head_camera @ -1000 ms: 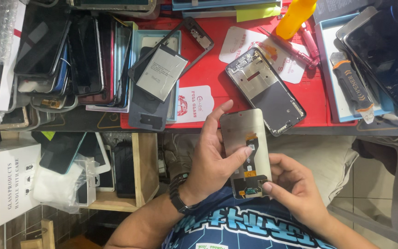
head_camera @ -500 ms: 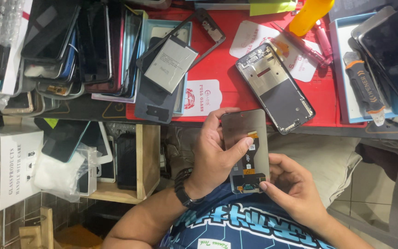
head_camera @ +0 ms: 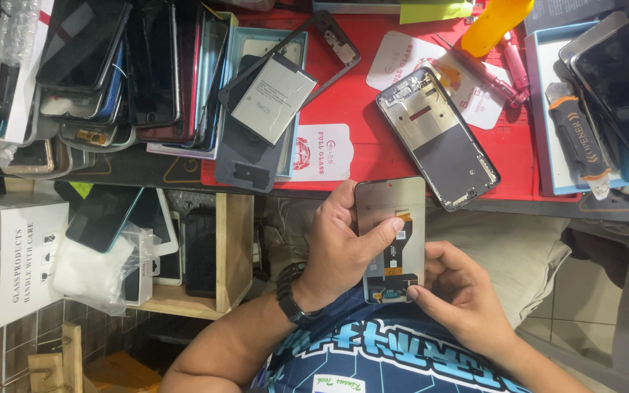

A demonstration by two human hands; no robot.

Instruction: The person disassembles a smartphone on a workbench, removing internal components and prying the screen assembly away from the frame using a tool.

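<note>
A phone screen (head_camera: 391, 218) is gripped by the left hand (head_camera: 343, 244); its 6 o'clock end is pinched by the right hand (head_camera: 460, 295). A phone frame (head_camera: 437, 138) lies at 1 o'clock.

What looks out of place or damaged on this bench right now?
The opened phone frame lies askew on the red mat with its insides bare. Left of it, phones sit in a leaning, overlapping heap. The left hand and right hand hold a screen panel with its flex cable exposed; no cracks are visible.
</note>
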